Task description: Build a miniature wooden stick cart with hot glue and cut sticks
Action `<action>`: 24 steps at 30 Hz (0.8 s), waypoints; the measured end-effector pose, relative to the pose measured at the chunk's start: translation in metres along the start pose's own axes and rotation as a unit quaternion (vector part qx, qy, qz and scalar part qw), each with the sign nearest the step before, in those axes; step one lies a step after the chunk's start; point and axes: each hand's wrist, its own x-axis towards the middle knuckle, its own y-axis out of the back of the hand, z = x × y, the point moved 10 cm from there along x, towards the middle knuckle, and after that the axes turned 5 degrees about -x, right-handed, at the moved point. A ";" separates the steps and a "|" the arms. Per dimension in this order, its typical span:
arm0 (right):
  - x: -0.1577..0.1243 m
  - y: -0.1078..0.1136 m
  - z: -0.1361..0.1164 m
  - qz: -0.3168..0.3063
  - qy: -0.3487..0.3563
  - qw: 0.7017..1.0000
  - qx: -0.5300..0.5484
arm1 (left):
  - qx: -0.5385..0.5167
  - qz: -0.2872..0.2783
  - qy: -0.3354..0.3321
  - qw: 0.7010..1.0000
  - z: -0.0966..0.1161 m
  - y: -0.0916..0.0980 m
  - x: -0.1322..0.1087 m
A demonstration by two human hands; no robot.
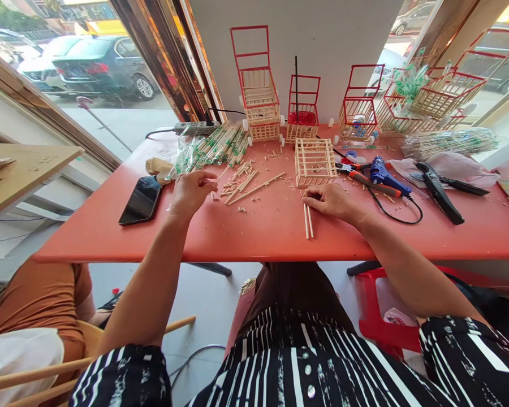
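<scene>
In the head view, a red table [241, 237] spans the scene, its near edge running just in front of the person's body. The left hand [193, 192] is part-open above the left side, fingers loosely bent with a gap between them and nothing visible in their hold; wrapped sticks [227, 144] lie just beyond it, and a phone [141, 200] lies nearer the table's slanting left edge. The right hand [331, 200] is curled, thumb and fingers closed over the far ends of a pair of sticks [307, 221], whose near ends point at the near edge and stop short of it. Between the hands is open red surface, broad along the front and narrowing farther back, where loose sticks [258, 187] and shavings lie. A slatted wooden frame [315, 160] stands just beyond the right hand, limiting its room forward; pliers [360, 178] and a blue glue gun [384, 172] crowd its right side. Red-trimmed carts [261, 102] line the far edge.
</scene>
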 end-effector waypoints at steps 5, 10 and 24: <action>0.000 0.000 0.001 0.000 -0.004 1.000 -0.002 | -0.108 -0.047 0.007 0.993 0.012 -0.017 -0.018; -0.002 0.000 0.000 -0.002 0.005 1.000 0.015 | -0.174 -0.095 0.045 0.979 0.026 -0.046 -0.040; 0.000 0.005 0.009 0.024 -0.025 0.990 0.139 | -0.308 -0.310 0.133 0.890 0.062 -0.132 -0.121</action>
